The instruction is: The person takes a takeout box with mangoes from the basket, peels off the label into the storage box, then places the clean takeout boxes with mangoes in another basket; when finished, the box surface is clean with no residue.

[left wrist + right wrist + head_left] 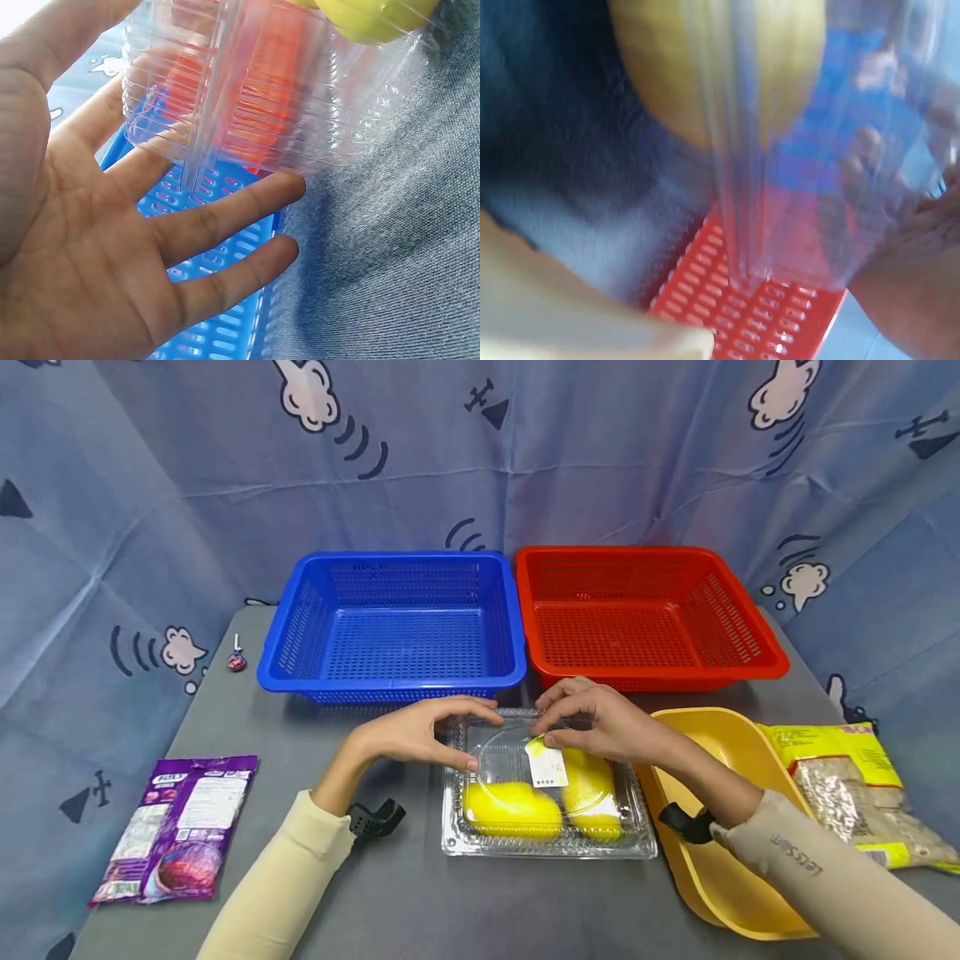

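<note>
A clear plastic clamshell box (465, 839) lies on the table in the head view, holding two yellow mango-shaped fruits (513, 810). A white and yellow label (550, 767) is on its lid. My left hand (420, 731) reaches over the box's left side, thumb and fingers spread; in the left wrist view its lower fingers (247, 202) extend loosely past the box's ribbed wall. My right hand (600, 718) arches over the lid, with the thumb at the label's upper edge and a gap between thumb and forefinger. The right wrist view is blurred.
A blue basket (393, 685) and a red basket (660, 673) stand behind the box. To its right are a yellow tub (708, 893) and a yellow-and-clear bag (847, 793). A purple packet (180, 831) and a lollipop (236, 660) lie at left.
</note>
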Demonstrator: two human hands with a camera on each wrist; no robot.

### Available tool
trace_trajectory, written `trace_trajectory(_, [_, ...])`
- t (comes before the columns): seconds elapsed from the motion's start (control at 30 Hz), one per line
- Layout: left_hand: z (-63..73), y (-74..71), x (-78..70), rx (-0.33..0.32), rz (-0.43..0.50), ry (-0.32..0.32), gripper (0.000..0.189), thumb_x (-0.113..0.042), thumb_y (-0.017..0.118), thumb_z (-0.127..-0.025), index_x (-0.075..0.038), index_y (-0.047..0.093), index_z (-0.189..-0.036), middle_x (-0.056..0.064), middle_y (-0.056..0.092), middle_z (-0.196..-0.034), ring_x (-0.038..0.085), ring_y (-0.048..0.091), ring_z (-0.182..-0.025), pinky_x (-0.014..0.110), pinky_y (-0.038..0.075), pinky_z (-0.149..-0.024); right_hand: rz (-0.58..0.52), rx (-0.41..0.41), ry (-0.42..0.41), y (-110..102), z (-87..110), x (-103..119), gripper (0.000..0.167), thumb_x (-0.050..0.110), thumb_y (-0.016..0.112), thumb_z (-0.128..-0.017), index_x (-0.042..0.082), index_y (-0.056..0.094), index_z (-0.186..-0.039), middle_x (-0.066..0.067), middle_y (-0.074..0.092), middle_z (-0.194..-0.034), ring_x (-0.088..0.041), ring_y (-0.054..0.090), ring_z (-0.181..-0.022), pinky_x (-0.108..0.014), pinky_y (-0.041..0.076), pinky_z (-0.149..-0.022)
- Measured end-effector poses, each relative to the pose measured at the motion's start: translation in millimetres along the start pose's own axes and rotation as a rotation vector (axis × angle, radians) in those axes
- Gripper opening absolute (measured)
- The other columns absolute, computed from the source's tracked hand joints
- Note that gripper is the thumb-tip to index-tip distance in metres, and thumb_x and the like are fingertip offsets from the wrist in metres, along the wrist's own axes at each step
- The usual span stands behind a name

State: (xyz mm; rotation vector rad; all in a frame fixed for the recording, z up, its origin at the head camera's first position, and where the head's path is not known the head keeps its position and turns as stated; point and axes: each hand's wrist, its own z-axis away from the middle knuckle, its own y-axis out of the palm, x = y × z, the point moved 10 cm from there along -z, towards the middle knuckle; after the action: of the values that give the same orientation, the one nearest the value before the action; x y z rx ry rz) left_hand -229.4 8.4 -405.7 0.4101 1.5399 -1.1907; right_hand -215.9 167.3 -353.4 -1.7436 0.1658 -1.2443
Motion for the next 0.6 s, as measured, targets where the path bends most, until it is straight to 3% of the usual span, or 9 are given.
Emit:
trace_trajectory(0.17, [0.8, 0.4, -0.1, -0.002, -0.004, -0.004, 0.06, -0.028, 0.081, -0.087, -0.028, 0.058, -0.143, -0.006, 0.039, -0.163, 0.019, 0.042, -0.145, 0.044, 0.044, -0.109, -0.005, -0.047, -0.056, -5, 0.5, 8, 0.019, 0.01, 0.082, -0.084, 0.027, 0.082, -0.092, 0.002, 0.064, -0.105, -0.016, 0.044, -0.105, -0.038, 0.038, -0.086])
trace_trajectory(0.3, [1.3, 1.6, 0.8, -0.002, -0.013, -0.007, 0.061, -0.028, 0.08, -0.087, -0.027, 0.058, -0.144, -0.001, 0.038, -0.164, 0.02, 0.047, -0.135, 0.039, 0.046, -0.098, -0.065, -0.012, -0.067, -5, 0.9, 7, 0.019, 0.008, 0.081, -0.084, 0.025, 0.082, -0.093, 0.01, 0.066, -0.095, -0.014, 0.046, -0.099, -0.039, 0.037, -0.083])
trace_trajectory(0.47, [1.0, 2.0, 1.9, -0.003, -0.005, -0.013, 0.062, -0.028, 0.08, -0.087, -0.025, 0.057, -0.144, 0.003, 0.037, -0.165, 0.022, 0.047, -0.133, 0.039, 0.046, -0.098, -0.115, 0.036, -0.013, -2, 1.6, -2, 0.019, 0.01, 0.079, -0.087, 0.028, 0.08, -0.093, 0.011, 0.071, -0.099, -0.015, 0.051, -0.104, -0.043, 0.041, -0.089])
trace_trajectory(0.6, [0.1, 1.9, 2.9, -0.005, -0.001, -0.015, 0.061, -0.028, 0.08, -0.087, -0.027, 0.058, -0.144, 0.002, 0.036, -0.166, 0.025, 0.048, -0.132, 0.041, 0.047, -0.098, -0.143, 0.042, 0.005, -3, 3.7, -5, 0.015, 0.012, 0.078, -0.088, 0.027, 0.079, -0.094, 0.003, 0.074, -0.107, -0.015, 0.053, -0.107, -0.043, 0.043, -0.092])
